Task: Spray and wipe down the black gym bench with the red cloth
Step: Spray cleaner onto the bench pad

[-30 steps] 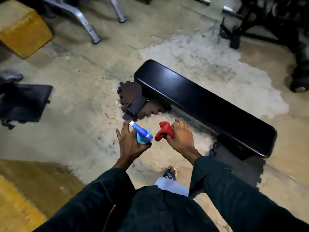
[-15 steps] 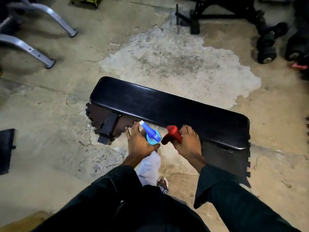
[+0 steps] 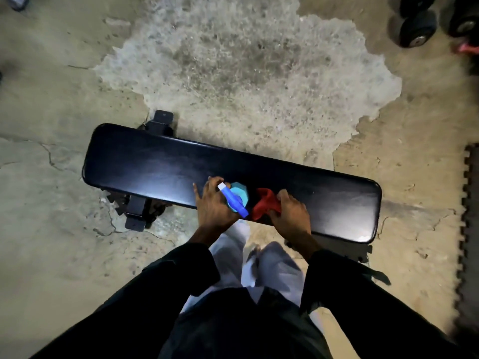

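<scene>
Bare concrete floor (image 3: 64, 255) fills the view, tan at the sides with a rough, pale patch (image 3: 246, 68) worn through beyond the bench. At the left, cracks run across the concrete near the bench's left end. The bench (image 3: 145, 164), a long black pad with a dull sheen, lies across the middle, its left end higher in the view than its right, standing on dark feet (image 3: 134, 218) at the left end, one showing at the far edge and one at the near edge.

Over the near edge of the pad, about midway along, the left hand (image 3: 212, 207) grips a spray bottle (image 3: 237, 198): a light blue body with a darker blue trigger head and a white nozzle tip pointing up and left. The index finger sticks out straight; the others curl round the bottle. Just beside it, the right hand (image 3: 290, 216) clutches the bunched red cloth (image 3: 264, 206) above the pad near the near edge; whether the cloth touches the pad cannot be told. Black sleeves and pale trousers fill the bottom.

At the far top right stand dumbbells (image 3: 417, 27), and a toothed black mat (image 3: 470, 216) borders the right edge.
</scene>
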